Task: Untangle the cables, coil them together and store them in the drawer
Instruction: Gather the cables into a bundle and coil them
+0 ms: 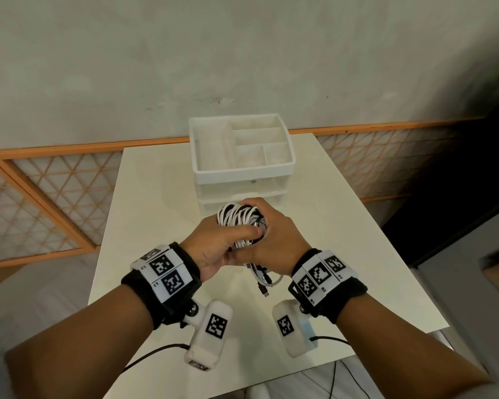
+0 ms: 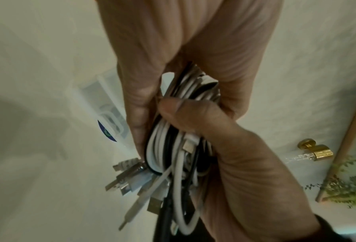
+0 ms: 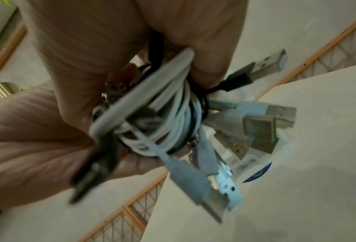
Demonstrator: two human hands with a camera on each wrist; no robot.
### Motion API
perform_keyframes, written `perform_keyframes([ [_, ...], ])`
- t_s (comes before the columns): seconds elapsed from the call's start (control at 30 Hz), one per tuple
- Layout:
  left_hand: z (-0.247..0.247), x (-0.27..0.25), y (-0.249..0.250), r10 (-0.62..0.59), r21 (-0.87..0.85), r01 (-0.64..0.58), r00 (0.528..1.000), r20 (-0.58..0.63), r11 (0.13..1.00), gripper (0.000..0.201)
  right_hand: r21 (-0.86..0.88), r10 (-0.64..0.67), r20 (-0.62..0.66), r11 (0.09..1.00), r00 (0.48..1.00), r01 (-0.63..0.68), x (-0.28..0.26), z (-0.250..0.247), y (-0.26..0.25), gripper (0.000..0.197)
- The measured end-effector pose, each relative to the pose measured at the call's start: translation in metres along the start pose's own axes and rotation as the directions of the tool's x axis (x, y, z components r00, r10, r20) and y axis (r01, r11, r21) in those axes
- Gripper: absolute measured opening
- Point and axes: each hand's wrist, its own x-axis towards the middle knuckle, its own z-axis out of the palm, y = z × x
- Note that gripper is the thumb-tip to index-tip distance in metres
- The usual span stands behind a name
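Grip: left hand [image 1: 213, 246] and right hand [image 1: 274, 240] both clamping around cable bundle [image 1: 239, 223], holding it above bench [image 1: 343, 254]. Coiling appearing mostly done; plug ends [image 1: 261, 280] dangling loose. Storing remaining: drawer unit [image 1: 242, 180] sitting behind hands, drawers looking closed. Lower drawer front being hidden by hands; cable count unclear.

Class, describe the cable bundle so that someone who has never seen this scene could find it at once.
Start at the white table and find the white drawer organiser standing at its far side. Just in front of it, above the tabletop, the left hand and right hand grip the cable bundle. It is a coil of white and black cables, with USB plugs dangling below.
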Motion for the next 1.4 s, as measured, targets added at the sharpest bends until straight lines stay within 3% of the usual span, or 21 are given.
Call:
perform_keyframes([
  [0.07, -0.002, 0.001, -0.001, 0.013, 0.018, -0.012, 0.999, -0.032, 1.0, 0.028, 0.044, 0.01, 0.091, 0.999, 0.996, -0.014, 0.001, -0.004, 0.001, 0.077],
  [0.13, -0.004, 0.001, -0.001, 0.03, 0.032, -0.028, 0.998, -0.061, 0.999, 0.032, 0.199, 0.041, 0.167, 0.977, 0.985, -0.075, 0.002, -0.008, -0.001, 0.064],
  [0.2, -0.005, 0.002, 0.0, 0.058, 0.049, -0.054, 0.995, -0.084, 0.997, 0.035, 0.401, 0.09, 0.143, 0.905, 0.986, -0.141, 0.005, -0.012, 0.0, 0.044],
  [0.27, -0.005, 0.003, 0.001, 0.09, 0.061, -0.084, 0.99, -0.111, 0.995, 0.036, 0.46, 0.107, 0.089, 0.878, 0.99, -0.136, 0.008, -0.01, 0.003, 0.034],
  [0.4, -0.002, 0.002, 0.0, 0.101, 0.095, -0.093, 0.992, -0.082, 0.991, 0.038, 0.376, 0.105, 0.083, 0.918, 0.991, -0.129, 0.01, -0.009, 0.008, 0.039],
  [0.63, 0.002, 0.004, 0.003, 0.231, 0.199, -0.212, 0.97, -0.074, 0.957, 0.029, 0.427, 0.066, 0.043, 0.901, 0.997, -0.079, 0.01, -0.011, 0.012, 0.044],
  [0.7, 0.002, 0.004, 0.004, 0.263, 0.211, -0.239, 0.96, -0.096, 0.948, 0.026, 0.495, 0.093, 0.042, 0.863, 0.995, -0.101, 0.01, -0.012, 0.01, 0.045],
  [0.8, 0.002, 0.005, 0.005, 0.274, 0.188, -0.243, 0.949, -0.155, 0.951, 0.032, 0.659, 0.148, 0.124, 0.727, 0.981, -0.193, 0.008, -0.019, 0.009, 0.042],
  [1.03, 0.006, 0.008, -0.006, 0.264, 0.22, -0.227, 0.952, -0.158, 0.949, 0.029, 0.673, 0.177, 0.108, 0.711, 0.978, -0.202, 0.013, -0.015, 0.013, 0.048],
  [1.13, 0.006, 0.01, -0.006, 0.258, 0.233, -0.215, 0.95, -0.174, 0.948, 0.028, 0.622, 0.155, 0.087, 0.763, 0.984, -0.175, 0.013, -0.016, 0.011, 0.05],
  [1.2, 0.005, 0.012, -0.007, 0.247, 0.208, -0.203, 0.945, -0.213, 0.957, 0.029, 0.506, 0.116, 0.095, 0.85, 0.989, -0.148, 0.013, -0.018, 0.007, 0.064],
  [1.33, 0.004, 0.016, -0.006, 0.172, 0.055, -0.163, 0.945, -0.279, 0.985, 0.034, 0.024, 0.044, 0.197, 0.998, 0.979, -0.05, 0.012, -0.007, 0.006, 0.117],
  [1.4, 0.004, 0.015, -0.008, 0.134, 0.01, -0.135, 0.965, -0.226, 0.991, 0.034, -0.138, -0.011, 0.122, 0.99, 0.992, 0.028, 0.012, -0.001, 0.007, 0.115],
])
